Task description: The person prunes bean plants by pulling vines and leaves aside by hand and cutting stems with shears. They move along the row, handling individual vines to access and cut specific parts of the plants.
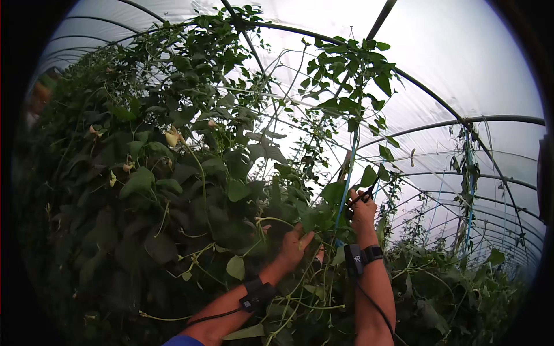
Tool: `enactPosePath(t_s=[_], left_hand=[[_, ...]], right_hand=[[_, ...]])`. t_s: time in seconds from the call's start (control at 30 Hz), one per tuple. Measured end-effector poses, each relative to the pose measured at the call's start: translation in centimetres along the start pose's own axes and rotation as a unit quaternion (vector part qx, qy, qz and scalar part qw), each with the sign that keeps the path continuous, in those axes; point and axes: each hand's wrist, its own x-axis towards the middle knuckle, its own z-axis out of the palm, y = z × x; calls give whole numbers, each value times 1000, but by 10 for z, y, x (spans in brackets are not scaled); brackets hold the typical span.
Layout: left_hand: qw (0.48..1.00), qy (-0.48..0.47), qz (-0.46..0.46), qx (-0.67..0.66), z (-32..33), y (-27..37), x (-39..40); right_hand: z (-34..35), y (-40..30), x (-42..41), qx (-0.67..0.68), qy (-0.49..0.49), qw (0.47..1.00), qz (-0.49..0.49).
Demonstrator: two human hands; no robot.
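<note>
My right hand (363,214) is raised beside a blue twine (347,190) with climbing bean vine on it. It grips black-handled scissors (367,195), whose blades point up among the leaves. Lower and to the left, my left hand (295,247) reaches into the bean foliage (309,216). Its thumb and a finger are at the leaves, but whether they pinch a stem or leaf is hidden. A pale green stem (277,220) curves close above this hand. Both wrists wear black strapped devices with cables.
Dense bean vines (173,181) with pale flowers (172,137) fill the left side. Cut-looking stems (320,306) stick out below my hands. Greenhouse hoops (437,99) and plastic film (467,56) arch overhead. Another twined vine (469,173) hangs at right above low foliage (450,289).
</note>
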Motion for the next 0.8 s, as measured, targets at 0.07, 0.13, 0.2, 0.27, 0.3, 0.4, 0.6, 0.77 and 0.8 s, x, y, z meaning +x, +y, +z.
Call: enactPosePath(t_s=[0.07, 0.13, 0.2, 0.27, 0.3, 0.4, 0.6, 0.77, 0.8], left_hand=[[999, 4, -53, -3, -3, -1, -2], [999, 8, -38, -1, 4, 4, -5], [1000, 24, -17, 12, -2, -1, -2], [996, 25, 85, -3, -3, -9, 4], [998, 6, -56, -33, 2, 12, -3], [999, -4, -37, 0, 7, 35, -1], [969, 134, 159, 131, 22, 79, 24], [953, 67, 254, 153, 63, 126, 66], [953, 51, 254, 155, 70, 132, 75]], right_hand=[[10, -1, 4, -130, -5, 991, -34], [3, 9, 19, -292, 11, 952, -91], [14, 5, 9, -353, 21, 926, -135], [14, -1, 9, -415, 39, 890, -184], [-4, -4, 20, -330, 37, 932, -142], [-37, -8, 45, -104, 75, 990, -63], [-48, -12, 51, -192, 34, 972, -131], [-36, 12, 38, -55, -20, 993, -105], [-24, 9, 27, 10, -45, 995, -86]])
